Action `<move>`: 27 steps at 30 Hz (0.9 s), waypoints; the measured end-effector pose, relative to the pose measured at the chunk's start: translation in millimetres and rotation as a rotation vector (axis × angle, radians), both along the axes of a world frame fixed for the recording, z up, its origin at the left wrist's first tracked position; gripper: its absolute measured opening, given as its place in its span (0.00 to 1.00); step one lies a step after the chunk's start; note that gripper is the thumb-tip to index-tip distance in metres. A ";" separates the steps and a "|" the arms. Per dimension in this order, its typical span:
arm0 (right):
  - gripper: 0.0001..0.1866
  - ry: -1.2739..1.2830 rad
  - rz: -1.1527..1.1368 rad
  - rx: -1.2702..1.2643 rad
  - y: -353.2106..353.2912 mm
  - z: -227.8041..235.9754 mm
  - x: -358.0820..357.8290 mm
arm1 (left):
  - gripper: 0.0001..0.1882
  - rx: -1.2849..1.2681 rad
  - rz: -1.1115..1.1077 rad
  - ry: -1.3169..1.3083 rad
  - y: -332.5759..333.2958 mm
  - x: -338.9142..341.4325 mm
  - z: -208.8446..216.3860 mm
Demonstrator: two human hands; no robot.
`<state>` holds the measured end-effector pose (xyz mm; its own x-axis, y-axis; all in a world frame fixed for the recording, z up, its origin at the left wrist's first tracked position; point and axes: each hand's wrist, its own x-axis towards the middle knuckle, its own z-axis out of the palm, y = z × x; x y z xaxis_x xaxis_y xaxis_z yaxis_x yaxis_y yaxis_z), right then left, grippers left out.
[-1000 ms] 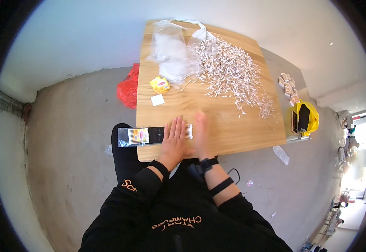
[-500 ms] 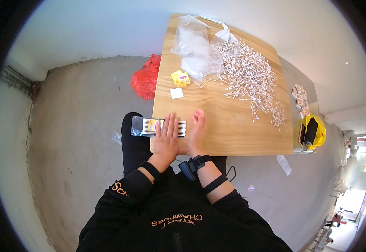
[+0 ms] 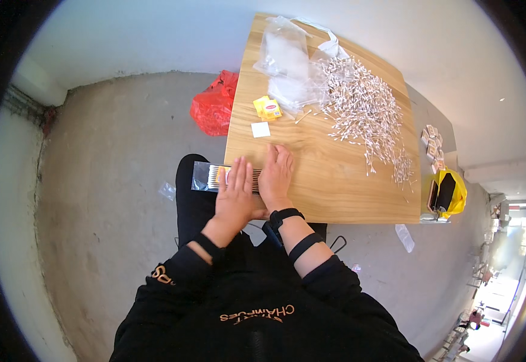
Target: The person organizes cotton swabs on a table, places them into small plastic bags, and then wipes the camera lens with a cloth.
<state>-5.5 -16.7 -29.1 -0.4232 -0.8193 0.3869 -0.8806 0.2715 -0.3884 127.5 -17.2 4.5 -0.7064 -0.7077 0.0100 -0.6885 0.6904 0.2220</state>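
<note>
A clear plastic sleeve of cotton swabs (image 3: 213,177) with a yellow card inside lies at the near left edge of the table, its left end jutting past the edge. My left hand (image 3: 233,196) rests flat across the sleeve, fingers stretched out and covering part of the card. At the sleeve's right end, my right hand (image 3: 277,178) lies on the table with its fingers extended, covering the ends of the dark-looking swab rows. Whether it touches the swabs underneath cannot be made out.
A big heap of loose cotton swabs (image 3: 365,111) covers the table's right side. Clear plastic bags (image 3: 284,57) lie at the back, yellow cards (image 3: 267,108) and a white square card (image 3: 261,130) at left. A red bag (image 3: 214,105) is beyond the left edge; a yellow bag (image 3: 453,192) stands right.
My right hand has come down from its raised, curled pose to lie flatter against the sleeve's right end. My left hand stays on the sleeve. The view has shifted slightly.
</note>
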 end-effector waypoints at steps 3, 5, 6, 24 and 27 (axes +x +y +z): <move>0.20 0.025 0.000 0.009 0.3 -0.5 -2.3 | 0.50 -0.060 0.094 0.324 -20.6 24.8 11.2; 0.19 0.022 -0.004 0.015 -0.5 1.2 -5.2 | 0.37 0.021 0.372 0.563 -35.3 40.1 4.1; 0.19 0.012 0.010 0.017 -2.2 1.4 -2.4 | 0.32 0.026 0.488 0.617 -43.6 52.8 -9.3; 0.18 0.056 0.010 0.000 -6.3 0.1 2.5 | 0.12 1.087 0.970 1.410 -58.4 37.1 -65.2; 0.18 0.048 0.025 -0.013 -6.8 -0.3 3.9 | 0.13 1.086 0.868 1.414 -59.7 40.6 -78.5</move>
<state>-1.6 -23.5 -29.3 -0.3834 -0.8242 0.4168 -0.9047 0.2443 -0.3491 168.2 -76.9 -73.9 -0.1070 -0.8908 -0.4416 0.3072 -0.4521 0.8374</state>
